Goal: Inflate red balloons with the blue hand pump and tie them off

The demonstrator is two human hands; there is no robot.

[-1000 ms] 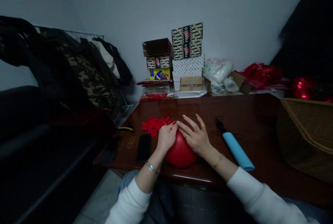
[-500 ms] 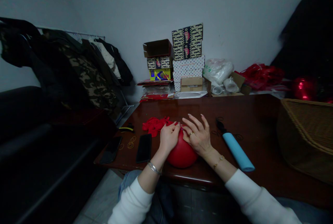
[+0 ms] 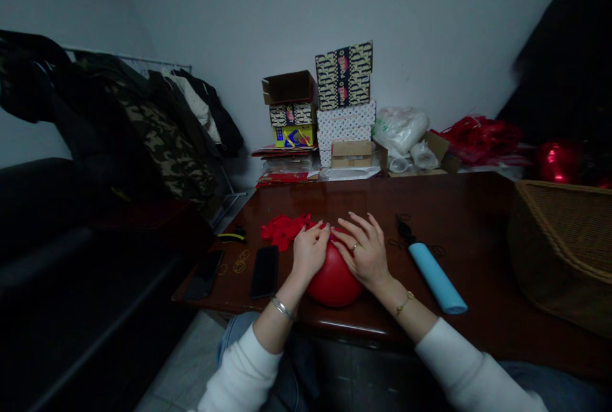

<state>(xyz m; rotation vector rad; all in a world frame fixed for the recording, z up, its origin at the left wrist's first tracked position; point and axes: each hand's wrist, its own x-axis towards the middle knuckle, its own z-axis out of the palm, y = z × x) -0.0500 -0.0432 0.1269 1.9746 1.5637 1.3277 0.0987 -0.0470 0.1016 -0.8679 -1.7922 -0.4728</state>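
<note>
A round, inflated red balloon sits at the table's near edge, between my forearms. My left hand is closed in a pinch on the balloon's neck at its top. From the other side, my right hand has its thumb and a fingertip at the same neck, while its other fingers fan out above. The neck itself is mostly covered by my fingertips. Just behind my left hand lies a heap of uninflated red balloons. To the right of my right hand rests a light-blue hand pump with a black end.
Left of the balloon are a dark phone, another phone, yellow rubber bands and a yellow-black tool. A wicker basket stands at the right. Stacked boxes and plastic bags line the wall.
My right hand's thumb and fingers have shifted slightly at the balloon's neck, with the wrist turned a little. My left hand keeps its pinch, and the balloon stays in place.
</note>
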